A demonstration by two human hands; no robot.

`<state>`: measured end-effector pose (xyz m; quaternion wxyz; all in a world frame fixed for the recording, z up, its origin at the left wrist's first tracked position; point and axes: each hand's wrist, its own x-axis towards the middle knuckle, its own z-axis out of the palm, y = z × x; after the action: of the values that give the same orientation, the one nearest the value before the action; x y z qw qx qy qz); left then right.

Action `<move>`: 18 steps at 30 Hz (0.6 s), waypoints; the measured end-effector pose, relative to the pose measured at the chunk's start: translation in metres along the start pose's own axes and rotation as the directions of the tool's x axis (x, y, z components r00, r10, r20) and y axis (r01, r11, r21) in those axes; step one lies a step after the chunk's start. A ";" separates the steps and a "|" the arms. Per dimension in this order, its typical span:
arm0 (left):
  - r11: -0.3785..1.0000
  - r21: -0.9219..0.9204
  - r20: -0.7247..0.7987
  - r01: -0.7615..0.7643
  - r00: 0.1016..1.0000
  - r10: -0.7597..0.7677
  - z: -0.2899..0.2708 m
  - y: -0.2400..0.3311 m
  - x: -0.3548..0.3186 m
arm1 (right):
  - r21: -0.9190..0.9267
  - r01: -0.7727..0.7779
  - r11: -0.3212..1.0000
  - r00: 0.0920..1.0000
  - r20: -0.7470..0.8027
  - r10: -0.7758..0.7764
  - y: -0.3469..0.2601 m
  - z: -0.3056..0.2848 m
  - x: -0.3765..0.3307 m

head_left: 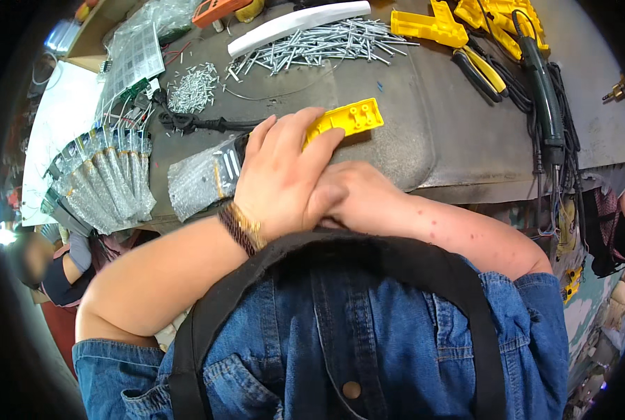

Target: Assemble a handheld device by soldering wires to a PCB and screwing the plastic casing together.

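My left hand [281, 168] lies closed over a yellow plastic casing half [354, 117] at the table's near edge; its open side with small round posts sticks out past my fingers. My right hand [361, 187] is tucked against the left from the right side. Its fingers look curled, but the left hand mostly covers them and what they hold. Beside my left wrist lies a bubble-wrapped dark device [197, 180], partly beneath the hand. A black cable [207, 124] runs along the table just beyond it.
Several bubble-wrapped parts with wires [109, 175] fan out at left. Small screws [193, 87] and a pile of long screws [319, 45] lie farther back. At right are yellow-handled pliers [486, 73], a soldering iron [543, 91] with cables, and more yellow casings [428, 26].
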<state>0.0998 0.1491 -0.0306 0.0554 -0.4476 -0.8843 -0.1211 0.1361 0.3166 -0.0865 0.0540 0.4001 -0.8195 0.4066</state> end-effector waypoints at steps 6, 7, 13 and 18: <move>0.998 -0.047 0.042 -0.040 0.998 0.042 -0.003 -0.010 0.008 | 0.149 -0.189 0.971 0.981 0.063 0.182 -0.006 -0.005 0.007; 0.998 -0.051 0.043 -0.040 0.998 0.043 -0.003 -0.012 0.008 | 0.064 -0.083 0.994 0.996 0.025 0.082 -0.004 -0.002 0.007; 0.989 -0.104 0.128 0.100 0.988 -0.087 -0.011 -0.015 0.016 | 0.017 -0.053 0.998 0.996 -0.074 0.054 -0.001 0.006 0.012; 0.989 -0.094 -0.117 -0.110 0.988 0.099 0.000 -0.022 0.016 | 0.161 -0.170 0.972 0.985 0.068 0.161 0.002 -0.004 0.015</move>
<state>0.0726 0.1488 -0.0309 0.0889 -0.4881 -0.8479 -0.1870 0.1236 0.3109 -0.0782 -0.0361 0.3444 -0.8143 0.4658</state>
